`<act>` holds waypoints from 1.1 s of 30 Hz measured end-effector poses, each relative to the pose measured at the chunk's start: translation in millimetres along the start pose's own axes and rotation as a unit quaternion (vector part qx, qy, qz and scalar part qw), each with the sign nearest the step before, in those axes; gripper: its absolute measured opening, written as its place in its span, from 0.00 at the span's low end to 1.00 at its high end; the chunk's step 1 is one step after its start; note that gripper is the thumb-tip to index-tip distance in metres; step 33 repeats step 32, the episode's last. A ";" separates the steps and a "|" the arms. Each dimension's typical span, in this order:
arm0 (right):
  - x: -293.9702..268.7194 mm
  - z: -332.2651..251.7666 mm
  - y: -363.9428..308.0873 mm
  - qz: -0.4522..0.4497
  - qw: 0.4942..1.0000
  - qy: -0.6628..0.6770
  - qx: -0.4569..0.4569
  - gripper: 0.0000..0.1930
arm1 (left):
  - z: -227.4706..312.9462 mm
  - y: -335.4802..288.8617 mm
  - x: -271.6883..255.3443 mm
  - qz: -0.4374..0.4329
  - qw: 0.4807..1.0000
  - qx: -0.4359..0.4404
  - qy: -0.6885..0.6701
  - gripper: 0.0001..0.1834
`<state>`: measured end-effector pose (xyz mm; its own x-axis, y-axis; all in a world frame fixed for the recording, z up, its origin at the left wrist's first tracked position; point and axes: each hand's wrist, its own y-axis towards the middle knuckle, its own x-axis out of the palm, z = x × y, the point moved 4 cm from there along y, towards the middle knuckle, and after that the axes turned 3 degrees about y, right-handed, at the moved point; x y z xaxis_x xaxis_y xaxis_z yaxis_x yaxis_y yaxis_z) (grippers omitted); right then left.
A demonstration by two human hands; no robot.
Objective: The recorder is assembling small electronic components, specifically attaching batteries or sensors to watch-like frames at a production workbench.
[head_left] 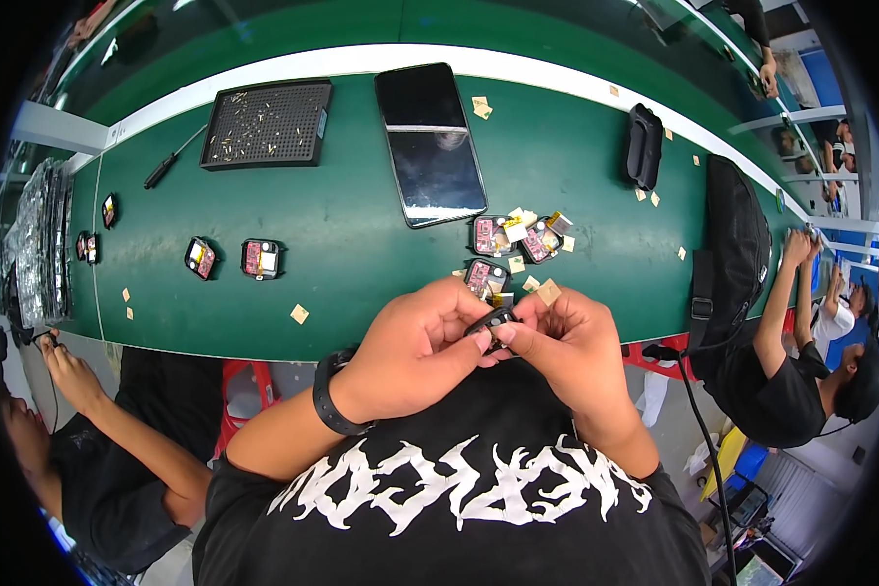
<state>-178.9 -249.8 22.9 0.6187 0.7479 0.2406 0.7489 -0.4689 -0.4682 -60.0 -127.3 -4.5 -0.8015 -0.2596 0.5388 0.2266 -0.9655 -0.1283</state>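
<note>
A small black device casing (491, 320) is held between both hands at the near edge of the green table. The fingers of my left hand (410, 342) close on its left side, thumb on the near face. My right hand (571, 342) pinches the other side with thumb and fingers. A tan paper square (548, 292) shows by the right index finger; whether it is held or only touching, I cannot tell. Just beyond lie open casings with pink circuit boards (488, 234), one with a silver battery (559, 223). The fingers partly hide the casing.
Farther back are a dark tablet (430, 146), a black tray (264, 125) of tiny brass-coloured parts, and a screwdriver (174, 158). More open casings (262, 259) lie left. A black holder (643, 146) and black bag (737, 249) lie right. People sit at both sides.
</note>
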 end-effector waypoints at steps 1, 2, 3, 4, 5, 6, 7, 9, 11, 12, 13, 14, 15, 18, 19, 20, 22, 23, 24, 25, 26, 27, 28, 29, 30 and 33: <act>0.0 -1.0 1.4 0.001 0.999 -0.026 0.018 0.07 | 0.5 2.7 -1.1 0.009 0.999 -0.032 -0.006 0.11; -0.3 -0.9 2.2 0.001 0.998 -0.052 0.036 0.07 | 0.3 4.2 -1.8 0.019 0.998 -0.064 -0.012 0.11; -0.7 -0.9 2.2 0.001 0.998 -0.052 0.034 0.07 | 1.8 4.9 -0.4 0.019 0.998 -0.063 -0.011 0.11; -1.3 -0.4 1.1 -0.005 0.999 -0.044 0.030 0.07 | 1.9 5.0 1.2 0.027 0.997 -0.069 -0.002 0.11; -2.2 -0.3 0.5 -0.010 0.999 -0.036 0.026 0.08 | 1.9 4.9 1.6 0.035 0.997 -0.075 0.008 0.12; -4.4 -0.3 -1.2 -0.012 0.999 -0.036 0.026 0.08 | 2.0 2.9 1.7 0.036 0.997 -0.074 0.008 0.12; -7.3 -3.4 -2.8 -0.025 0.998 -0.063 -0.005 0.09 | 1.9 0.7 -0.4 0.061 0.995 -0.077 0.020 0.11; -13.6 -7.2 -4.1 -0.039 0.995 -0.089 -0.036 0.10 | 4.3 -1.5 -3.5 0.085 0.993 -0.080 0.033 0.11; -25.4 -11.8 -4.5 0.018 0.991 -0.101 -0.086 0.11 | 12.8 -4.4 -11.2 0.138 0.984 -0.067 0.095 0.11; -36.2 -11.5 -2.6 0.072 0.976 -0.170 -0.112 0.10 | 14.6 -7.0 -16.5 0.149 0.980 -0.047 0.125 0.11; -37.5 -12.3 0.2 0.075 0.976 -0.170 -0.113 0.10 | 17.4 -9.1 -20.4 0.145 0.980 -0.047 0.127 0.11; -40.2 -18.9 1.6 0.136 0.941 -0.265 -0.162 0.10 | 23.7 -11.9 -26.9 0.176 0.972 -0.025 0.153 0.11; -41.4 -26.0 2.6 0.193 0.890 -0.356 -0.207 0.10 | 30.4 -15.9 -34.4 0.209 0.961 -0.002 0.180 0.11; -36.5 -26.7 14.4 0.216 0.842 -0.442 -0.222 0.19 | 42.8 -28.8 -66.6 0.276 0.872 0.099 0.392 0.09; -33.4 -25.4 18.2 0.222 0.815 -0.478 -0.242 0.22 | 54.3 -30.7 -70.0 0.290 0.826 0.124 0.467 0.07; -33.8 -22.3 22.3 0.217 0.819 -0.484 -0.217 0.27 | 58.2 -34.0 -76.6 0.298 0.790 0.137 0.519 0.07; -32.7 -16.8 28.5 0.219 0.813 -0.493 -0.220 0.27 | 64.8 -38.8 -83.0 0.305 0.749 0.154 0.568 0.07; -32.7 -14.2 31.4 0.217 0.807 -0.502 -0.221 0.27 | 66.6 -38.9 -85.3 0.310 0.735 0.125 0.590 0.08; -32.2 -13.1 33.9 0.220 0.807 -0.498 -0.228 0.26 | 68.6 -40.0 -87.1 0.317 0.718 0.096 0.612 0.09; -32.8 -13.0 34.3 0.221 0.808 -0.496 -0.231 0.26 | 69.2 -39.8 -88.1 0.317 0.716 0.098 0.614 0.09; -34.5 -13.0 34.0 0.220 0.811 -0.490 -0.231 0.26 | 69.6 -39.5 -89.5 0.331 0.685 0.104 0.641 0.11; -36.6 -13.1 33.8 0.220 0.814 -0.486 -0.230 0.25 | 70.5 -37.2 -90.2 0.342 0.653 0.112 0.666 0.12; -37.9 -13.6 32.9 0.224 0.813 -0.485 -0.231 0.25 | 72.5 -34.2 -87.5 0.339 0.654 0.114 0.667 0.12; -38.8 -13.9 31.0 0.223 0.821 -0.470 -0.236 0.25 | 78.9 -31.3 -76.3 0.349 0.594 0.152 0.708 0.15; -38.5 -13.7 28.7 0.218 0.830 -0.454 -0.241 0.25 | 83.6 -30.9 -63.3 0.360 0.530 0.187 0.745 0.17; -33.2 -20.2 18.1 0.215 0.844 -0.437 -0.226 0.24 | 81.8 -29.0 -54.0 0.339 0.562 0.197 0.728 0.22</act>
